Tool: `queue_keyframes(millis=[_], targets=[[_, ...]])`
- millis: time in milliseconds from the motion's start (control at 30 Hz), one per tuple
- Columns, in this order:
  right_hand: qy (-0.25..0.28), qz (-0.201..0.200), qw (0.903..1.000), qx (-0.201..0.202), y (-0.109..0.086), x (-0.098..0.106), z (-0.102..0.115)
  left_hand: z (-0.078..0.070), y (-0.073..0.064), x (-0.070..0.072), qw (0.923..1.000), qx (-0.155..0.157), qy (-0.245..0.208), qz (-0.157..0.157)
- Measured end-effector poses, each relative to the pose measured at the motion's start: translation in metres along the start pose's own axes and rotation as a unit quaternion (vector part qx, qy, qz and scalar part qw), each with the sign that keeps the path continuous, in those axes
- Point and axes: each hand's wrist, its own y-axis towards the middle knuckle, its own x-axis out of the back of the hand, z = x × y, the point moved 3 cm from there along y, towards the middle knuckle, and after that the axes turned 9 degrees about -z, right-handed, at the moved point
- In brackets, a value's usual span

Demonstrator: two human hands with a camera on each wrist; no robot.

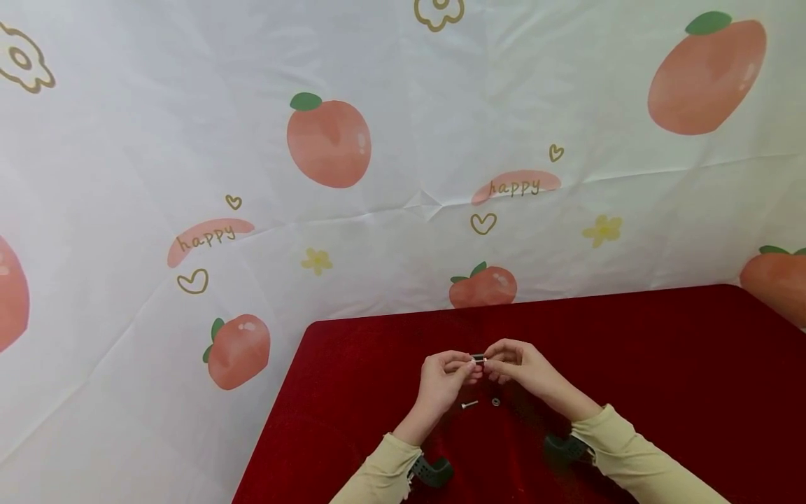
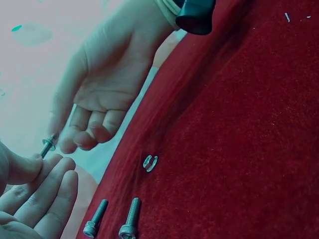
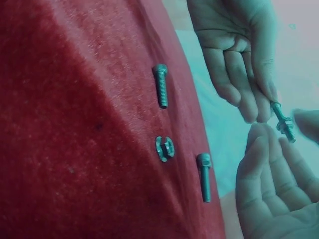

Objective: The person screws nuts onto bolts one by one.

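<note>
My left hand [image 1: 441, 381] pinches the head end of a small metal bolt [image 3: 279, 110] between thumb and fingers. A nut [image 3: 285, 123] sits round the bolt's thread, near its tip. The thumb and fingertips of my right hand [image 1: 525, 367] pinch at that nut from the other end. In the left wrist view the bolt [image 2: 46, 149] points up at a slant between both hands. On the cloth below lie two more socket-head bolts [image 3: 161, 84] and a small ring-like metal piece [image 3: 164, 149], probably a nut; glare blurs its shape.
A dark red cloth [image 1: 661, 378] covers the table. Behind it hangs a white sheet [image 1: 390, 266] with printed fruit. Dark wrist straps [image 1: 434, 472] sit under both sleeves. Tiny pale specks [image 2: 287, 17] show on the cloth in the left wrist view.
</note>
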Motion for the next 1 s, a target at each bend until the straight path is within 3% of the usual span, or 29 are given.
queue_keyframes(millis=[133, 300, 400, 600, 833, 1000], targets=[[0.001, 0.009, 0.9997, 0.024, -0.0001, 0.0001, 0.0021, 0.0075, 0.0021, 0.0005, 1.0000, -0.009, 0.000, 0.002], [-0.010, 0.002, 0.9999, -0.010, 0.0001, 0.0002, 0.0008, 0.0064, 0.0027, -0.0011, 0.9997, 0.021, 0.006, -0.011], [-0.002, -0.007, 0.9998, -0.020, -0.0003, 0.0016, 0.0000, 0.0060, 0.0031, -0.0019, 0.9996, 0.024, 0.004, -0.013], [-0.001, 0.003, 0.9998, 0.019, -0.0008, 0.0012, 0.0018, 0.0061, 0.0035, -0.0024, 0.9996, 0.027, -0.001, -0.011], [-0.017, -0.006, 0.9997, -0.017, -0.0008, -0.0003, 0.0023, 0.0056, 0.0038, -0.0017, 0.9995, 0.029, 0.006, -0.014], [-0.002, -0.001, 0.9999, 0.011, -0.0011, -0.0002, 0.0045, 0.0059, 0.0038, -0.0016, 0.9996, 0.027, 0.003, -0.010]])
